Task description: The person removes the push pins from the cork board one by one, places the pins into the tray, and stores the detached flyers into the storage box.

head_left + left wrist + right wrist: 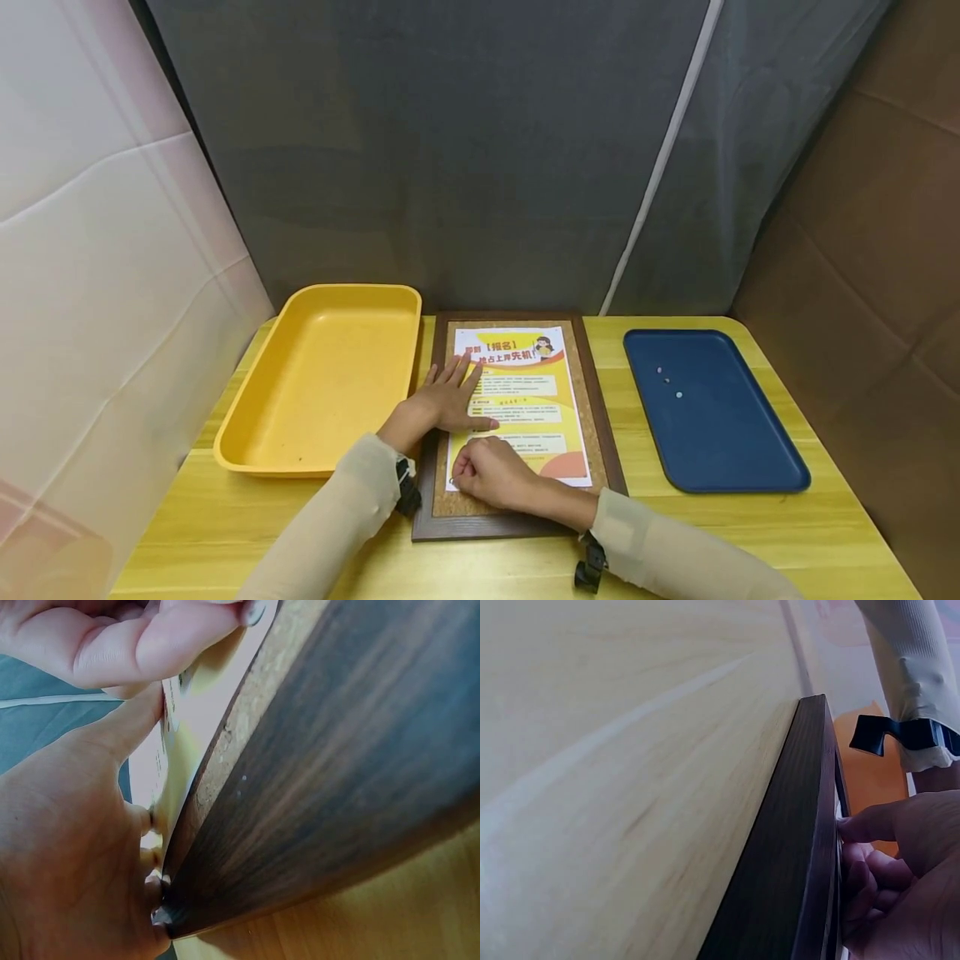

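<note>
A yellow and white printed sheet [517, 387] lies on a cork board [583, 367] with a dark wooden frame [604, 417]. My left hand [450, 398] rests on the sheet's left side, fingers spread. Lower down, my right hand [495, 473] is at the sheet's bottom left corner, fingers curled under and the thumb against that corner. At the right thumb's tip in the left wrist view is a small pale round thumbtack [253, 613], partly hidden. The curled fingers [874, 881] and thumb also appear in the right wrist view, close against the frame.
Left of the board stands a deep yellow tray [322, 383], its rim close to my left forearm. To the right, a blue tray [720, 417] holds several tiny round pieces [678, 395]. A grey partition [450, 167] rises behind the wooden table [480, 575].
</note>
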Demonstrator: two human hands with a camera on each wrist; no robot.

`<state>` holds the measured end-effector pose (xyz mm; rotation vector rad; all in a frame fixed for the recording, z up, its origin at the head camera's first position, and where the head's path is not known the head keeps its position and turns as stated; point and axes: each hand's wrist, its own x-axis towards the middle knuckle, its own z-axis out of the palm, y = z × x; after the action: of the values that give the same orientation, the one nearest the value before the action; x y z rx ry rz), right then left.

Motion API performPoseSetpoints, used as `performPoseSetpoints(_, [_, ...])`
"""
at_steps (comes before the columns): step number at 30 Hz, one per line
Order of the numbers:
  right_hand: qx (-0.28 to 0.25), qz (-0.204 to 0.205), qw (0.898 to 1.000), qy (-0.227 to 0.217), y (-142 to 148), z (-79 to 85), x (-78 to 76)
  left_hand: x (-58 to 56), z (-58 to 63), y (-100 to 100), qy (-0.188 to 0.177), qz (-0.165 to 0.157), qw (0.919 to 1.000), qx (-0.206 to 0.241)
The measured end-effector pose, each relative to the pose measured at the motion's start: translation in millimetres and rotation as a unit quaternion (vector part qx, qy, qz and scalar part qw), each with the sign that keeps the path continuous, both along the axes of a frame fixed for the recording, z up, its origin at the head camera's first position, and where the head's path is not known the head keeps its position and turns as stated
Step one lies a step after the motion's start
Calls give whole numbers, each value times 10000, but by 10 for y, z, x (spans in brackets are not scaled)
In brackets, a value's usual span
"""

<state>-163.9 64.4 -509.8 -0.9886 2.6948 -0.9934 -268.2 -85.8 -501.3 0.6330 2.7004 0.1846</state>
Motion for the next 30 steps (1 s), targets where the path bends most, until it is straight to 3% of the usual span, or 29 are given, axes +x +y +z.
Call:
performPoseSetpoints(4, [55, 39, 10000, -41, 0, 11, -7, -26, -46, -2, -50, -18, 10000, -57])
performPoseSetpoints(11, [85, 33, 9996, -283, 0, 27, -16, -26, -19, 19, -109, -2, 9996, -255])
performPoseSetpoints(15, [93, 34, 9994, -330, -1, 26, -10, 7, 39, 17, -112, -12, 9997, -213])
performPoseSetpoints(20, [142, 60, 9996, -250, -1, 31, -12, 5, 22, 11, -53, -2, 9999, -90])
performPoseSetpoints(30, [207, 309, 9989, -282, 26, 48, -32, 107, 190, 28, -17, -55, 9998, -206])
